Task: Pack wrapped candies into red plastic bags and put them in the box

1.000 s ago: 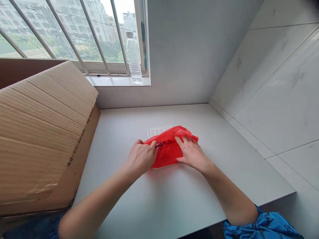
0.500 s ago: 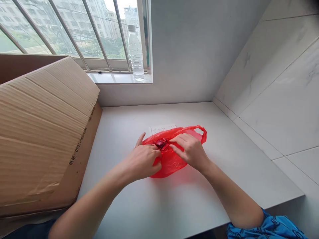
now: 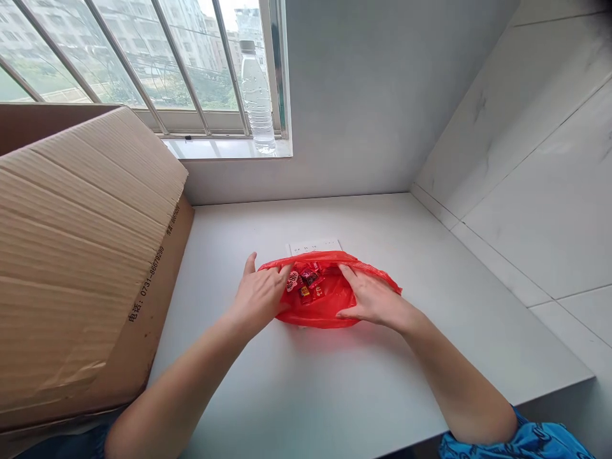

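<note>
A red plastic bag (image 3: 329, 317) lies on the white tabletop with its mouth spread wide. Inside it, several small wrapped candies (image 3: 310, 278) in red and dark wrappers show on the left side. My left hand (image 3: 261, 293) grips the bag's left rim, some fingers inside and one sticking up outside. Reaching into the right side of the bag is my right hand (image 3: 373, 296), thumb and fingers apart, pressing the plastic outward; its far fingertips are partly hidden. Behind the bag, a white card or box with small print (image 3: 315, 245) is partly covered.
A large open cardboard box (image 3: 86, 255) stands at the left. A clear water bottle (image 3: 258, 105) is upright on the windowsill (image 3: 210, 149) before a barred window. The white tabletop (image 3: 468, 287) meets a grey wall behind and a tiled wall (image 3: 535, 159) at the right.
The bag's mouth has widened, and more candies show inside. My right hand has gone from pinching near the candies to spreading inside the right side; my left hand has shifted left.
</note>
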`<move>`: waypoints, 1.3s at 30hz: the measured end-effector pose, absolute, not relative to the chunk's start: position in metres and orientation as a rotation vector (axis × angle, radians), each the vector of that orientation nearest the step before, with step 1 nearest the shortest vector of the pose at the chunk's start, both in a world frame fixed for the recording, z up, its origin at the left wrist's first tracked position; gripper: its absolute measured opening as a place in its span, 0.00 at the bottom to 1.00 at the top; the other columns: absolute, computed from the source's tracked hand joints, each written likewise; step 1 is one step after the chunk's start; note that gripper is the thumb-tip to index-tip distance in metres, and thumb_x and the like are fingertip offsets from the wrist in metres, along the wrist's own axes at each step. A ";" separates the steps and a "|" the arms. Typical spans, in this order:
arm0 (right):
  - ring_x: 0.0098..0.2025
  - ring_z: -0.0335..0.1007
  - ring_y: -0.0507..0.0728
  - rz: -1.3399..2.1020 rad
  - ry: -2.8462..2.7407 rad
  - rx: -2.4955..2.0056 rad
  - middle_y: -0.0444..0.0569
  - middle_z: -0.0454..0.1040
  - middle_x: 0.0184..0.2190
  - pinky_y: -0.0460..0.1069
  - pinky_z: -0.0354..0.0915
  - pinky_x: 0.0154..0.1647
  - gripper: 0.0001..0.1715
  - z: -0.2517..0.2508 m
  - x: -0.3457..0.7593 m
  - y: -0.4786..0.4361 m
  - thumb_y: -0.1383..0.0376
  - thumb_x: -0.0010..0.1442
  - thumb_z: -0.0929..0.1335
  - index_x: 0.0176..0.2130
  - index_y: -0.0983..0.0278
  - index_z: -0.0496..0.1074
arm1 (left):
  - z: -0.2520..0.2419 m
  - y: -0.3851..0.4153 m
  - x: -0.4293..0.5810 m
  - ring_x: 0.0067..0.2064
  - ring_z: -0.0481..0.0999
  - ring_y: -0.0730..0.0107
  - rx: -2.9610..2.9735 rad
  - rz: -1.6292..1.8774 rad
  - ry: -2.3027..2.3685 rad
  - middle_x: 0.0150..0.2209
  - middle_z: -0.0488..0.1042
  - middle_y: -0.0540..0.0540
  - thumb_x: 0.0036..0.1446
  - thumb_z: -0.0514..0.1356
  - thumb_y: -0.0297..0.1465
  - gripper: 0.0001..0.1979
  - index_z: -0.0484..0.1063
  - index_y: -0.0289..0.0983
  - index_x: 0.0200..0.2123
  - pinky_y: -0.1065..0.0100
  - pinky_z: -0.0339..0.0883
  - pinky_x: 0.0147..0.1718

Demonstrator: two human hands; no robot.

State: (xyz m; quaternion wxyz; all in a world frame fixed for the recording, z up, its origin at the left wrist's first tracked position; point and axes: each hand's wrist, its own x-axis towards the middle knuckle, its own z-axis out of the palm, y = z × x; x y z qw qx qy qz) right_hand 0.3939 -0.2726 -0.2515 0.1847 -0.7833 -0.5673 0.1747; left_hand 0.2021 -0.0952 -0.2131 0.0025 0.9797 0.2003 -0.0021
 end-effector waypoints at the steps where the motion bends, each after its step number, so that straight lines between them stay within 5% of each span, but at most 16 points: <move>1: 0.47 0.75 0.67 0.438 -1.591 -2.187 0.61 0.74 0.51 0.57 0.74 0.39 0.51 -0.249 0.394 -0.272 0.56 0.52 0.76 0.68 0.64 0.56 | -0.210 -0.097 0.204 0.26 0.72 0.65 3.085 0.013 0.623 0.25 0.71 0.52 0.51 0.61 0.33 0.16 0.69 0.41 0.45 0.40 0.41 0.64; 7: 0.55 0.73 0.59 0.213 -1.594 -1.842 0.51 0.74 0.54 0.57 0.72 0.54 0.22 -0.241 0.388 -0.261 0.66 0.66 0.64 0.59 0.57 0.66 | -0.204 -0.105 0.218 0.39 0.76 0.64 3.129 0.183 0.430 0.38 0.75 0.48 0.63 0.55 0.30 0.08 0.72 0.42 0.43 0.46 0.42 0.66; 13: 0.56 0.72 0.62 0.348 -1.529 -1.966 0.53 0.73 0.55 0.61 0.70 0.57 0.31 -0.265 0.397 -0.257 0.66 0.64 0.66 0.64 0.59 0.59 | -0.220 -0.105 0.220 0.44 0.76 0.56 3.098 -0.049 0.574 0.45 0.75 0.42 0.58 0.64 0.34 0.21 0.69 0.40 0.54 0.41 0.47 0.63; 23: 0.60 0.69 0.59 0.140 -1.495 -1.845 0.51 0.70 0.60 0.58 0.69 0.60 0.26 -0.255 0.391 -0.252 0.71 0.66 0.60 0.62 0.58 0.60 | -0.216 -0.118 0.225 0.37 0.73 0.62 3.131 0.138 0.506 0.35 0.72 0.47 0.61 0.60 0.37 0.08 0.70 0.38 0.37 0.45 0.50 0.62; 29: 0.59 0.71 0.59 0.208 -1.388 -1.851 0.53 0.73 0.57 0.60 0.70 0.58 0.27 -0.261 0.396 -0.245 0.74 0.65 0.58 0.61 0.58 0.58 | -0.232 -0.119 0.229 0.40 0.75 0.58 3.086 0.263 0.485 0.39 0.77 0.45 0.60 0.62 0.36 0.14 0.70 0.40 0.48 0.44 0.50 0.63; 34: 0.53 0.75 0.64 0.240 -1.463 -2.077 0.57 0.76 0.52 0.57 0.76 0.43 0.22 -0.267 0.397 -0.244 0.69 0.64 0.64 0.58 0.62 0.64 | -0.229 -0.108 0.230 0.35 0.77 0.64 3.009 0.284 0.473 0.33 0.80 0.49 0.65 0.55 0.32 0.08 0.74 0.42 0.41 0.47 0.50 0.63; 39: 0.52 0.75 0.63 0.248 -1.495 -2.069 0.54 0.76 0.52 0.56 0.74 0.45 0.23 -0.270 0.399 -0.243 0.63 0.65 0.66 0.59 0.61 0.66 | -0.214 -0.103 0.228 0.38 0.79 0.65 2.704 0.411 0.544 0.39 0.81 0.49 0.69 0.49 0.37 0.15 0.75 0.42 0.47 0.50 0.52 0.64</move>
